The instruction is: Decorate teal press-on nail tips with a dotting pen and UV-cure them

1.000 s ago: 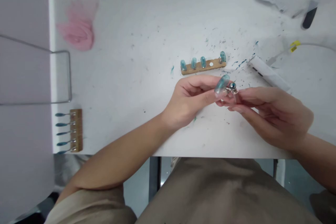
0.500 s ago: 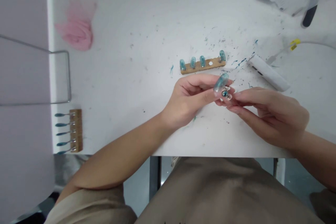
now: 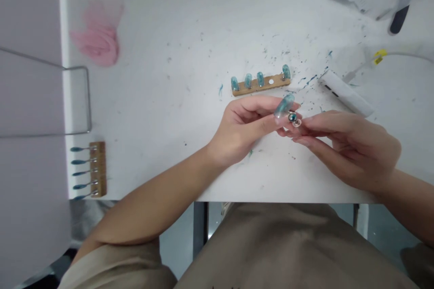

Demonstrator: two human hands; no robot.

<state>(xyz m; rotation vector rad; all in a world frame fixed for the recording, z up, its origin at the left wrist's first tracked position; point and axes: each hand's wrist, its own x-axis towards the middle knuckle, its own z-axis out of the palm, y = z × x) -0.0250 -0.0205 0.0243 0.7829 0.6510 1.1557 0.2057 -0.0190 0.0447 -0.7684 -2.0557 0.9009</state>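
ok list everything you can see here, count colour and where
nail tip: 1, teal, pinched in left hand
metal stand: 1, silver, at right fingertips, under the tip
wooden strip: 1, tan, four teal tips, one bare peg, behind hands
second wooden strip: 1, tan, five teal tips, table's left edge
pink cloth: 1, far left
white box: 1, right
table: 1, white, teal specks
left hand: 1
right hand: 1

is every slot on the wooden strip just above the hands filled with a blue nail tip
No: the wooden strip carries four blue nail tips, and one spot between the third and the last shows only a bare white dot.
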